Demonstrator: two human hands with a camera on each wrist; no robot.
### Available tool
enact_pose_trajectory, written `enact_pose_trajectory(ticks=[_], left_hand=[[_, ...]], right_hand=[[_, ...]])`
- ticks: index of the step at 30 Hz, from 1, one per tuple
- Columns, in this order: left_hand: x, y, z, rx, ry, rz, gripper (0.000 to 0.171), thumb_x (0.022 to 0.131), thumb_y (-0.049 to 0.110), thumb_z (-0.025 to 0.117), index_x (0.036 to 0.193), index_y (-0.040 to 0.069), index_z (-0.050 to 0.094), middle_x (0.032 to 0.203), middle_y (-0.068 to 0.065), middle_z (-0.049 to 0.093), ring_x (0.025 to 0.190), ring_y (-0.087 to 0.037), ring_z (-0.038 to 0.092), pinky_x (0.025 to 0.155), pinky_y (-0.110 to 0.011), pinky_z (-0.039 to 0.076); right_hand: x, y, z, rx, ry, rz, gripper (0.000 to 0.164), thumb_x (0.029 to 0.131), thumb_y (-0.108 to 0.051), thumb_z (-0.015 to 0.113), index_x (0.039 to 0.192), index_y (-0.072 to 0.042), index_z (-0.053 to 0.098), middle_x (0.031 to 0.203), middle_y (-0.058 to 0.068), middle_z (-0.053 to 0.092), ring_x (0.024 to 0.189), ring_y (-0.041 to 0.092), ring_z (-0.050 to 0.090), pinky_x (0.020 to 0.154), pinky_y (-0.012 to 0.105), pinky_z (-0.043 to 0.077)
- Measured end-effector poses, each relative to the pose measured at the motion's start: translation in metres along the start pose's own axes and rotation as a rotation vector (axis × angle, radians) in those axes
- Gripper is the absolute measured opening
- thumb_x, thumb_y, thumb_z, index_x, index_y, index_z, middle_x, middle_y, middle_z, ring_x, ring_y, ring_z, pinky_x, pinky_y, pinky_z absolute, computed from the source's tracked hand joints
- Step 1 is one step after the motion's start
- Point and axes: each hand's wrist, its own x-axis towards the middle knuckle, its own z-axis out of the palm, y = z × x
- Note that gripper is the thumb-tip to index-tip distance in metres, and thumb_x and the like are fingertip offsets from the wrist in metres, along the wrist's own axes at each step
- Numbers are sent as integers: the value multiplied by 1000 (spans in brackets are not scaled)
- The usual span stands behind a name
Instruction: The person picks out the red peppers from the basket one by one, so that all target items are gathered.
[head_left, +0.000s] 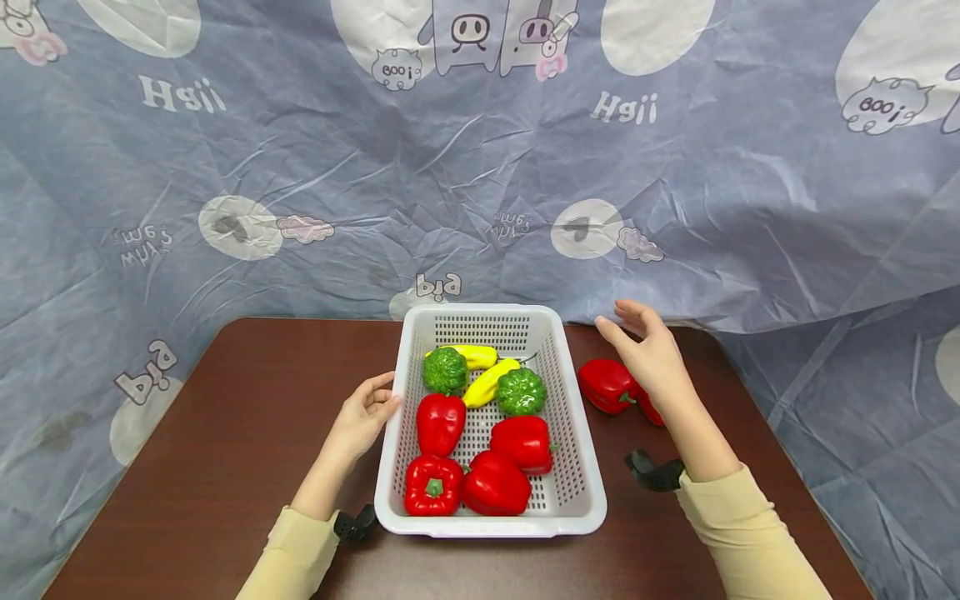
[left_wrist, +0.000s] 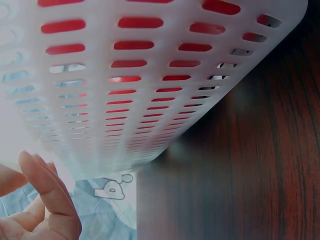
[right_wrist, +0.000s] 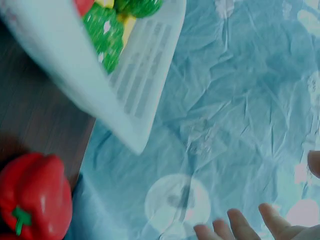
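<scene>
A white perforated plastic basket (head_left: 491, 526) stands on the table. My left hand (head_left: 362, 419) holds its left rim, the thumb at the edge and the fingers along the outer side. Inside are several red bell peppers (head_left: 441, 425), two yellow chili peppers (head_left: 491, 383) and two bumpy green vegetables (head_left: 521, 392). To the basket's right, my right hand (head_left: 651, 354) is raised with fingers spread and nothing in it. Below it on the table lies a red bell pepper (head_left: 606, 385) with a green stem; another red one (head_left: 651, 408) is partly hidden by the forearm.
The brown wooden table (head_left: 225, 433) extends on both sides of the basket. Behind it hangs a wrinkled grey-blue printed cloth (head_left: 450, 183). Black straps with small devices (head_left: 654, 471) sit at both wrists.
</scene>
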Motion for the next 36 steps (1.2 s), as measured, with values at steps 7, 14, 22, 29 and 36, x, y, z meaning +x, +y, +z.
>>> enact_pose_trajectory(ticks=[7, 14, 22, 29, 36], left_hand=[[-1, 3, 0, 1, -4, 8, 50, 95, 6, 63, 142, 1, 47, 105, -18, 62, 77, -5, 58, 70, -18, 48], [-1, 4, -1, 4, -4, -11, 51, 95, 6, 64, 143, 2, 46, 106, -16, 62, 78, -5, 59, 71, -17, 49], [0, 3, 0, -5, -8, -8, 50, 95, 4, 63, 142, 2, 48, 101, -12, 61, 76, -4, 58, 68, -18, 47], [0, 3, 1, -4, -7, -17, 50, 94, 4, 64, 142, 3, 48, 101, -11, 60, 77, -4, 58, 68, -19, 48], [-2, 7, 1, -10, -5, -3, 51, 94, 5, 64, 142, 1, 47, 105, -17, 63, 74, -2, 58, 67, -18, 48]], right_hand=[[-2, -6, 28, 5, -125, -7, 73, 93, -38, 67, 151, -8, 35, 153, 15, 40, 141, 34, 38, 112, 52, 35], [-5, -8, 55, 27, -216, 2, 69, 92, -33, 68, 148, -7, 39, 150, 18, 43, 140, 37, 39, 113, 53, 35], [-7, -3, 78, 28, -283, -10, 70, 89, -31, 72, 146, -4, 41, 148, 18, 46, 138, 38, 42, 110, 53, 38], [-6, 7, 91, -45, -324, 4, 69, 86, -30, 74, 142, -4, 45, 144, 20, 49, 132, 39, 46, 108, 54, 39], [-8, 12, 103, -128, -385, 12, 70, 81, -23, 79, 137, 4, 48, 139, 26, 51, 127, 44, 49, 106, 54, 42]])
